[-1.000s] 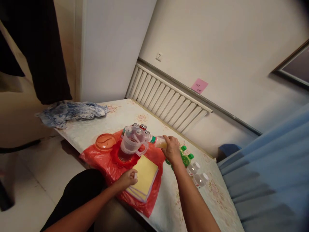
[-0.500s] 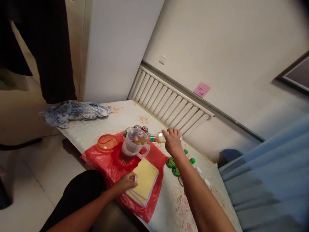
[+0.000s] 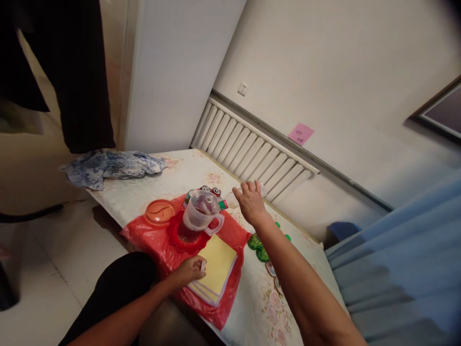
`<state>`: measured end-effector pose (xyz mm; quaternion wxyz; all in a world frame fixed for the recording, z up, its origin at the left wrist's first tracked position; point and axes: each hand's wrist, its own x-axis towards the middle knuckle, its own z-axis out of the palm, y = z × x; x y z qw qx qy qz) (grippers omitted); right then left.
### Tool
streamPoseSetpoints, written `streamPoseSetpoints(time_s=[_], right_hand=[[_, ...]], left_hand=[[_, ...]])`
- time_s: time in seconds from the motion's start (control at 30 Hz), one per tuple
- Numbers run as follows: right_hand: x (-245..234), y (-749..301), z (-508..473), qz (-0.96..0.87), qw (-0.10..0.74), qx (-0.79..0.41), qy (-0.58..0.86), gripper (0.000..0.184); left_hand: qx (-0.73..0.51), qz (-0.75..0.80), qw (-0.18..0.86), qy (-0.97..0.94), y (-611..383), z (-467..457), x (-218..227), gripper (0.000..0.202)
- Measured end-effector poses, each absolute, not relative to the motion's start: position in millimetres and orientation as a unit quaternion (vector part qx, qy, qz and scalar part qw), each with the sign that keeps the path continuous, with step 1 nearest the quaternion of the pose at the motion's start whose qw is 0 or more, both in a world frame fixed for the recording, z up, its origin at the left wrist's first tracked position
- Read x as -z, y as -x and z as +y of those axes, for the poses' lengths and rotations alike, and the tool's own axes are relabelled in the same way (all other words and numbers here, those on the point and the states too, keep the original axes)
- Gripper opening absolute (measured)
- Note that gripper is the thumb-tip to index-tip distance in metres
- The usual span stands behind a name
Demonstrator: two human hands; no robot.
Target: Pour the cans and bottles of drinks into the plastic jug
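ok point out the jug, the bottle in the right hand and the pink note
jug (image 3: pixel 193 219): head view, middle of its clear wall
bottle (image 3: pixel 232 200): head view, clear part beside the green label
pink note (image 3: pixel 301 134): head view, middle of its face

Dim indoor light; shadows across the curtain (image 3: pixel 403 250); upper-right corner blackened; bottle (image 3: pixel 233 199) perhaps slightly blurred.

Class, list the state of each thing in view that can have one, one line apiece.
Plastic pitcher: upright, open, partly filled
Clear bottle: in right hand, tilted toward the pitcher
Small white object: in left hand
Green bottles: upright, capped
Red plastic bag: spread, wrinkled
Blue-patterned cloth: crumpled
Wall socket: nothing plugged in
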<state>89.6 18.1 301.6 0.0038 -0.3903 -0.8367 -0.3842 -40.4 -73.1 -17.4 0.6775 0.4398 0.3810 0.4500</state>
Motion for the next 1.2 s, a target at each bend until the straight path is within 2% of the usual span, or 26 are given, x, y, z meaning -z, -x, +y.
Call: streamPoseSetpoints(time_s=[0.23,0.43,0.63,0.8,1.0,1.2], right_hand=[[-293,-93,19,-0.837,0.008,0.354,0.417,0.041],[-268,-113,21,-0.829,0.047,0.223,0.51,0.053],[-225,-138,21,-0.794,0.15,-0.003,0.589,0.071],[-189,-161,-7,-0.771,0.273,-0.158,0.553,0.065],[-147,-179,-63,-0.773,0.33,-0.168,0.515,0.059],[-126,-187,-100,-0.775,0.326,-0.103,0.532,0.065]], left_hand=[[-0.444,0.386,0.671,-0.451,41,-79,12,0.045],[-0.452,0.393,0.651,-0.466,43,-84,0,0.043],[-0.464,0.362,0.643,-0.491,55,-90,-42,0.037],[-0.477,0.386,0.582,-0.533,63,-95,-84,0.034],[-0.484,0.456,0.461,-0.588,68,-94,-124,0.046],[-0.452,0.475,0.339,-0.675,63,-95,-144,0.048]])
